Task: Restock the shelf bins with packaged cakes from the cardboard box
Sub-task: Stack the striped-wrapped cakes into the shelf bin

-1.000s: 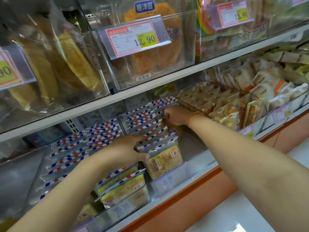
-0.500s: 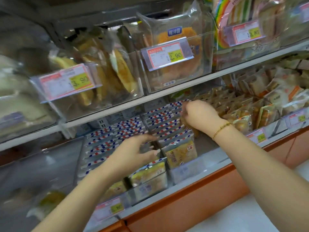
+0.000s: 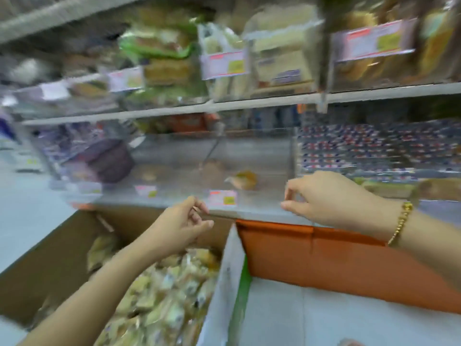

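Packaged cakes [image 3: 162, 303] below left grip [image 3: 179, 226]

Your cardboard box [image 3: 62, 258] stands open below the front edge of the lower shelf, brown inside and heaped with clear-wrapped, pale yellow packaged cakes [image 3: 164, 295]. On that shelf, the clear middle bin [image 3: 249, 151] is almost bare, with one yellowish pack [image 3: 243, 180] near its front. The right bin [image 3: 374, 151] holds tight rows of red-white-blue striped packs, blurred.
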A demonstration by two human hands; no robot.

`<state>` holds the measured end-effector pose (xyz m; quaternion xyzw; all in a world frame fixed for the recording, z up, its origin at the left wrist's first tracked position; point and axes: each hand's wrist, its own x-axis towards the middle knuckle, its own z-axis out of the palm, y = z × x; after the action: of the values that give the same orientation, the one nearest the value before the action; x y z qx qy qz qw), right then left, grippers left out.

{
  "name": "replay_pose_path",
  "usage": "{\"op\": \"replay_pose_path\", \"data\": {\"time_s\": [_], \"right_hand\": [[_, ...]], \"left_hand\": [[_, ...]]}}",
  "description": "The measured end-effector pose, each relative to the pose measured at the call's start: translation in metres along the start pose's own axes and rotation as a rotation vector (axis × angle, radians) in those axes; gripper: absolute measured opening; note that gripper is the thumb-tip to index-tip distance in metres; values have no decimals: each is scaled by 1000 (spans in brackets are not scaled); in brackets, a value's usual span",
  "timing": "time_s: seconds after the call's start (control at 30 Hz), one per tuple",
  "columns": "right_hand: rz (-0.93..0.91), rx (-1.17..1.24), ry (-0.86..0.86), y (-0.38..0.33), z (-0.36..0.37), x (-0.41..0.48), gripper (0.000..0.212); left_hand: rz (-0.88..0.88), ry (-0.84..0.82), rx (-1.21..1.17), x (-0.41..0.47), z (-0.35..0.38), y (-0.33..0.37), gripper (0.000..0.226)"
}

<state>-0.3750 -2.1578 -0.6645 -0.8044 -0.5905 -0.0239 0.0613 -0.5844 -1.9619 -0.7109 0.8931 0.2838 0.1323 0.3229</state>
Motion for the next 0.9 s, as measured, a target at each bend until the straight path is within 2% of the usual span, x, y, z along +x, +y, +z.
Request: {"op": "replay_pose_path", "data": {"time_s": [0.17, 0.27, 0.37, 0.47, 0.67, 0.8, 0.9], "right_hand": [[-206, 34, -118, -89, 33, 62, 33], [-215, 99, -229, -133, 69, 105, 33], [-188, 77, -311, -169, 111, 145, 10], [-182, 34, -424, -199, 149, 182, 2], [-114, 87, -640, -237, 235, 239, 24], [-44, 194, -734, -256, 286, 257, 26], [2, 193, -786, -267, 327, 260, 34]], "left_hand": [[-205, 28, 65, -45, -57, -91, 16], [-358, 1, 71, -62, -73, -148, 16], [-468, -42, 72, -70, -83, -199, 23], [-559, -45, 132, -69, -93, -245, 21], [-742, -185, 216, -48, -111, -332, 30], [-838, -254, 237, -24, -123, -380, 29], [-934, -289, 242, -13, -126, -421, 28]]}}
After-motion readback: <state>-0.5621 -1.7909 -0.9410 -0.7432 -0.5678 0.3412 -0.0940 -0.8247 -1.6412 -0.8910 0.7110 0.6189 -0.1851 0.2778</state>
